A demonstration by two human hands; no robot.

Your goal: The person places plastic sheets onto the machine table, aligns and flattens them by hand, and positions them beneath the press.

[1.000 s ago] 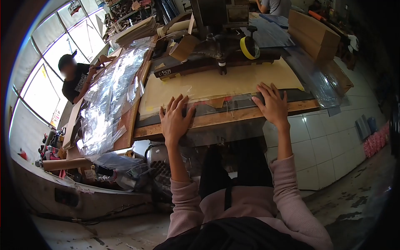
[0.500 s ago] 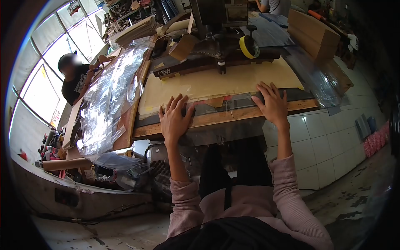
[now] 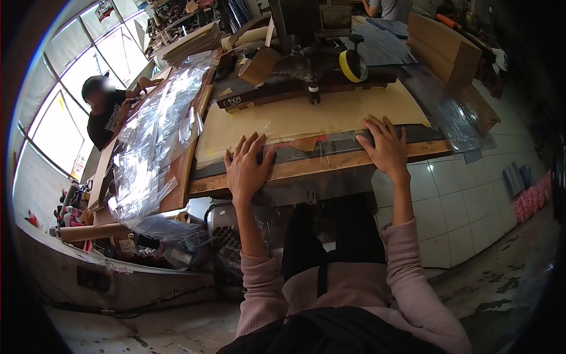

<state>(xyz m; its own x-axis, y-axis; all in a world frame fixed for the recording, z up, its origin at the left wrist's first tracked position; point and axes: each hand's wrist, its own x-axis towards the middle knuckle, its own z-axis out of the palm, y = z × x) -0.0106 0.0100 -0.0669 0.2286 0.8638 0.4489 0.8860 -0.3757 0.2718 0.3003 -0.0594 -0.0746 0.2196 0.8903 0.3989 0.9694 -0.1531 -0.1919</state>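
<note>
Both my hands lie palm down at the front of a tan sheet (image 3: pixel 306 118) on the machine's bed. My left hand (image 3: pixel 249 168) rests with fingers spread near the sheet's left front edge. Farther right, my right hand (image 3: pixel 384 148) lies flat, its fingers apart on the front right part. Clear plastic film (image 3: pixel 318 186) spans between the hands and hangs over the wooden front edge (image 3: pixel 321 165). Red and tan scraps (image 3: pixel 303 143) show beneath it. Above the sheet is the machine's dark horizontal bar (image 3: pixel 306 93).
A roll of brown tape (image 3: pixel 259 66) and a roll of yellow tape (image 3: pixel 352 66) sit on the bar. Shiny plastic sheets (image 3: pixel 156 135) cover the board at left, where a person (image 3: pixel 106 109) works. A cardboard box (image 3: pixel 442 47) stands back right.
My hands and the tan sheet stay in place. At the left, the other person's arm has shifted slightly.
</note>
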